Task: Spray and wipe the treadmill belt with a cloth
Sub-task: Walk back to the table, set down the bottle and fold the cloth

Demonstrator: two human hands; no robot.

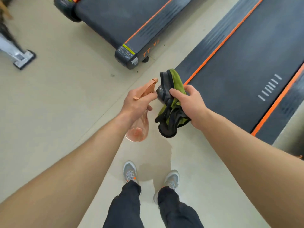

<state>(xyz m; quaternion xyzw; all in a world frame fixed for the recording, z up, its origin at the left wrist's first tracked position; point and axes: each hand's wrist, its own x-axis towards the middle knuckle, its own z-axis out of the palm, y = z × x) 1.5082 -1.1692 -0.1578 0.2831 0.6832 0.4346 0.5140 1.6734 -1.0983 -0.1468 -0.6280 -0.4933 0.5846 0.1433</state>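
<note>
My left hand [136, 104] grips a clear pink spray bottle [139, 129] by its neck, nozzle pointing up and right toward the cloth. My right hand [190, 102] holds a bunched green and dark grey cloth [171, 112] just right of the bottle. Both hands hover over the floor at the rear end of a treadmill. Its dark belt [246, 63] with orange side stripes runs from the centre toward the upper right, with several white marks on it.
A second treadmill [128, 22] lies at the upper centre, its rear corner near my hands. The foot of a grey machine [23, 58] stands at the far left. My two shoes [151, 175] stand on the pale floor below my hands.
</note>
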